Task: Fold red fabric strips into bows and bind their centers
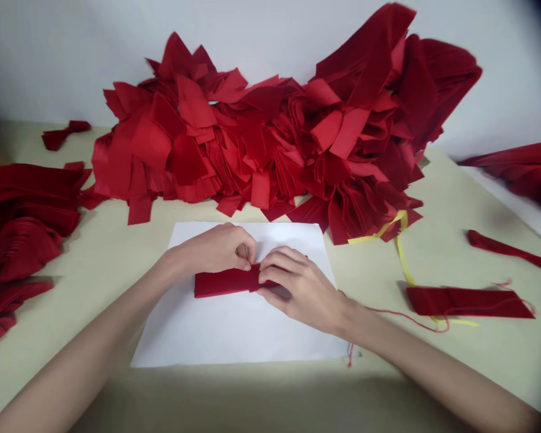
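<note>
A folded red velvet-like fabric strip (223,284) lies crosswise on a white sheet of paper (234,337). My left hand (220,248) is at its upper edge, thumb and forefinger pinched together; what lies between the fingertips is too small to make out. My right hand (304,288) curls over the strip's right part with its fingers bent and the thumb below, gripping it. That hand hides the strip's right end. A thin red thread (399,314) runs out from behind my right wrist to the right.
Behind the paper rises a large heap of red fabric pieces (252,138). More red fabric (22,210) lies at the left. To the right are another folded strip (471,302), a yellow ribbon (402,246) and a narrow red piece (514,249). A small tied piece (65,133) sits far left.
</note>
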Action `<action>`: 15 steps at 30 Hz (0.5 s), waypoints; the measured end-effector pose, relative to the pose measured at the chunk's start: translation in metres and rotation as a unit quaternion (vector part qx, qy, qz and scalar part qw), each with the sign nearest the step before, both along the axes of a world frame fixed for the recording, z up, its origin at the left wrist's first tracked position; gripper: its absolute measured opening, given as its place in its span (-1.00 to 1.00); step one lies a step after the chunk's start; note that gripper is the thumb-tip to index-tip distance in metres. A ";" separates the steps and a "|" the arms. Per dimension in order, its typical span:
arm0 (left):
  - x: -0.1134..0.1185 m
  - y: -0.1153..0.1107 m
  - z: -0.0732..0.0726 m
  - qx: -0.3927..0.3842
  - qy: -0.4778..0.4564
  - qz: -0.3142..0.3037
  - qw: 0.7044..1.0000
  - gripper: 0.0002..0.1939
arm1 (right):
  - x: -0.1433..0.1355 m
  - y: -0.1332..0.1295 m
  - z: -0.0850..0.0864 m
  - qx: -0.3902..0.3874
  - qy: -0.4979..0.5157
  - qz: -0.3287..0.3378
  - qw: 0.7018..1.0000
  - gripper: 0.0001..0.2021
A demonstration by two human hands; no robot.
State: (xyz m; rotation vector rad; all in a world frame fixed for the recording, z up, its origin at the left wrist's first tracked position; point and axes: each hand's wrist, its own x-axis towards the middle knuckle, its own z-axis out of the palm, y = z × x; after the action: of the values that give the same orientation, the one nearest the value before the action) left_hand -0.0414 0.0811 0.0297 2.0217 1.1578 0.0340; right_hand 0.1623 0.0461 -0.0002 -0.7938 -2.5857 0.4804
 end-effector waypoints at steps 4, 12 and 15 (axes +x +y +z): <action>-0.001 0.001 0.001 -0.005 0.000 0.000 1.000 -0.89 | 0.000 -0.001 -0.003 0.015 0.006 -0.011 1.000 -0.90; 0.000 0.002 0.000 -0.017 -0.009 0.003 1.000 -0.87 | 0.004 -0.001 0.000 0.019 0.004 -0.025 0.999 -0.91; -0.001 0.002 0.000 -0.021 -0.008 0.004 1.000 -0.87 | 0.003 -0.002 -0.002 0.022 0.007 -0.015 1.000 -0.90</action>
State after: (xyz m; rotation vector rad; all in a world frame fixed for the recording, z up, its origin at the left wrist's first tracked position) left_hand -0.0419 0.0832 0.0302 1.9763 1.1478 0.0298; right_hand 0.1654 0.0444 -0.0022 -0.8113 -2.5590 0.4182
